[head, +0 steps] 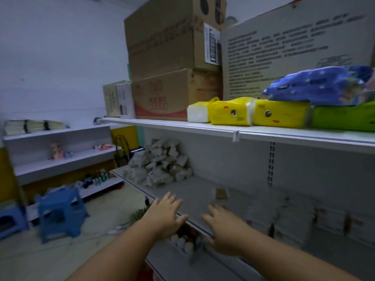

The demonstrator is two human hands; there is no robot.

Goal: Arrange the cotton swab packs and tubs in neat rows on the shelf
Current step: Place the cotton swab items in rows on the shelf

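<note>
Left hand (164, 217): I log it palm down, fingers straight and spread, holding nothing. It hangs over the front edge of the middle shelf (194, 197); I cannot tell whether it touches.
Right hand (225, 232): palm down, fingers straight and slightly fanned, nothing in its grasp. It sits just beside the left hand, with the thumbs near but apart.
Heap of cotton swab packs (160, 165): a loose, unsorted pile on the same shelf, beyond the left hand and a little to its left. It lies against the back panel at the far end, well apart from both hands.
Single small pack (220, 193): lies alone on the shelf, just beyond the right hand's fingertips. Too blurred for me to identify.
White boxes (288, 218): to the right of the right hand, standing side by side along the shelf; print unreadable.
Round white-topped items (182, 243): below and between the hands, on a lower tier. I cannot tell whether these are the tubs.
Upper shelf (182, 125): above both hands, carrying yellow tissue packs (253, 114) and stacked cardboard boxes (168, 57).
Blue stool (60, 211): on the floor, far left of the left hand.
</note>
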